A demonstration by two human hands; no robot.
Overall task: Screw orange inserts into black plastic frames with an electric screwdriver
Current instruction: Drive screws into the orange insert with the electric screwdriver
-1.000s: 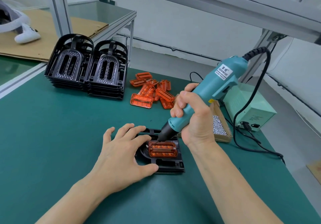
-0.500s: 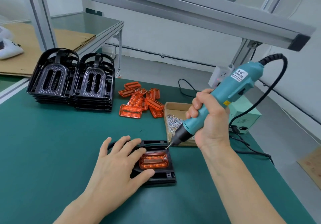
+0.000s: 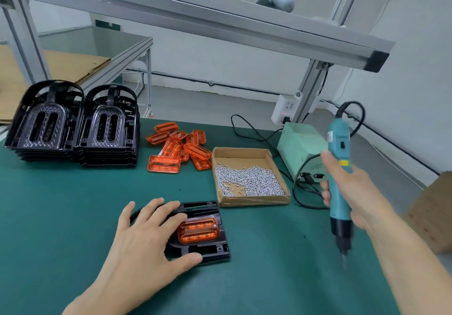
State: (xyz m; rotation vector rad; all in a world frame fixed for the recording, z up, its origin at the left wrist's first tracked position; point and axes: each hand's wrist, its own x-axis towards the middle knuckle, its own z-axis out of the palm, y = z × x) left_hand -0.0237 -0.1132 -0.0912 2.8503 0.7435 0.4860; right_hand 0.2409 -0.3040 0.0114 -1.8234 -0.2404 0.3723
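- Green bench mat [image 3: 73, 204] under a grey aluminium rack [image 3: 220, 21].
- Left hand [image 3: 144, 236] flat, fingers spread, pressing black frame [image 3: 210, 251] near the front edge; orange insert [image 3: 198, 230] seated in it.
- Right hand [image 3: 354, 192] wrapped round upright screwdriver [image 3: 338, 182], bit down, well right of frame.
- Behind: frame stacks [image 3: 73, 129], loose inserts [image 3: 178, 147], screw box [image 3: 249, 177], power unit [image 3: 300, 148].

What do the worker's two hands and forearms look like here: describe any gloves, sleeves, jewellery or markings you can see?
Both are bare. The left hand wears no glove, ring or watch, and its forearm shows no sleeve up to the frame's edge. The right hand is likewise ungloved, with a bare wrist and forearm. No markings or straps are visible on either.
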